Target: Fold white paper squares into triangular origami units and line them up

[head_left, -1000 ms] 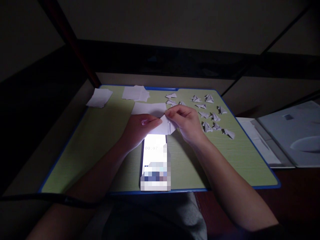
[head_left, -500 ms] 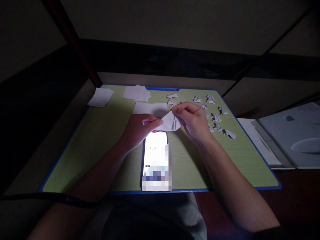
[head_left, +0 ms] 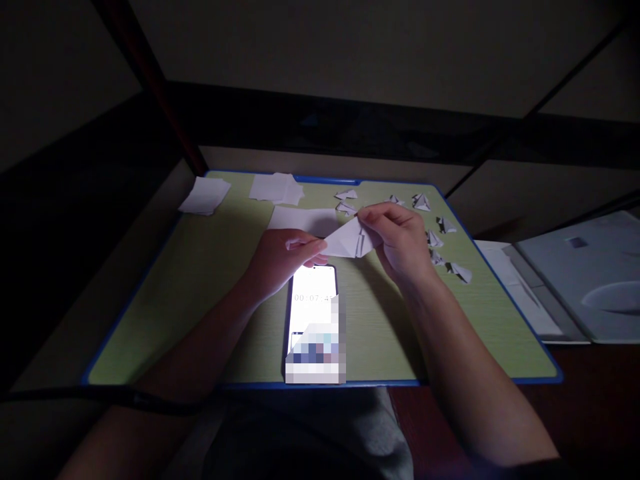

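Note:
A folded piece of white paper is held between my two hands above the middle of the table. My left hand pinches its left corner between thumb and fingers. The fingers of my right hand are closed on its upper right part. Just below the paper lies a lit phone showing a timer. Behind my left hand is a flat white sheet. Several small folded paper pieces are spread behind and beside my right hand, which partly hides some.
Two stacks of white paper, one at the far left and one at the back, lie on the green table with a blue edge. An open white box is beyond the right edge. A dark cable crosses the lower left.
My right hand has moved slightly right, and the folded paper has shifted and stretched that way with it. My left hand has hardly moved. The whole view has shifted a little.

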Motion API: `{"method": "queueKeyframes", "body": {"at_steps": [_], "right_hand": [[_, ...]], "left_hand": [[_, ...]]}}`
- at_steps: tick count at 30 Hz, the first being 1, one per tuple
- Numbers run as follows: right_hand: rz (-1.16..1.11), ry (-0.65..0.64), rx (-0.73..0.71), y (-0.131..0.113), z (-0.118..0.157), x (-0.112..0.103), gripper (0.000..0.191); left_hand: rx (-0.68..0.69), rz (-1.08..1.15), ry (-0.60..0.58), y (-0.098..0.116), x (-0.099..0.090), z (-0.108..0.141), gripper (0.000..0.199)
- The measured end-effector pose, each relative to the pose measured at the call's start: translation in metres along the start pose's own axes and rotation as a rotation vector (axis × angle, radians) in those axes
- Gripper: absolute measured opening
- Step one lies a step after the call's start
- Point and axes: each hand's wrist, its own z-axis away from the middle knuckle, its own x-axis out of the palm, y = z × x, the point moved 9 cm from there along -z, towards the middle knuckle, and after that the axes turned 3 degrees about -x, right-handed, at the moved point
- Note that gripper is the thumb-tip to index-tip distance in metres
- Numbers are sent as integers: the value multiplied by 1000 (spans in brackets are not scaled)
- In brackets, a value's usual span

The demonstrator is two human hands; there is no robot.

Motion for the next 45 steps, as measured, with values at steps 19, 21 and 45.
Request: {"method": "queueKeyframes", "body": {"at_steps": [19,21,45], "right_hand": [[-35,-53,98,13,5,10,14],[-9,-85,84,14,6,14,15],[98,-301,186,20,16,33,22]], "left_hand": [[46,-8,-75,-6,1,-5,43],[60,-44,-106,-4,6,-3,30],[79,34,44,-9,-14,-11,24]]}}
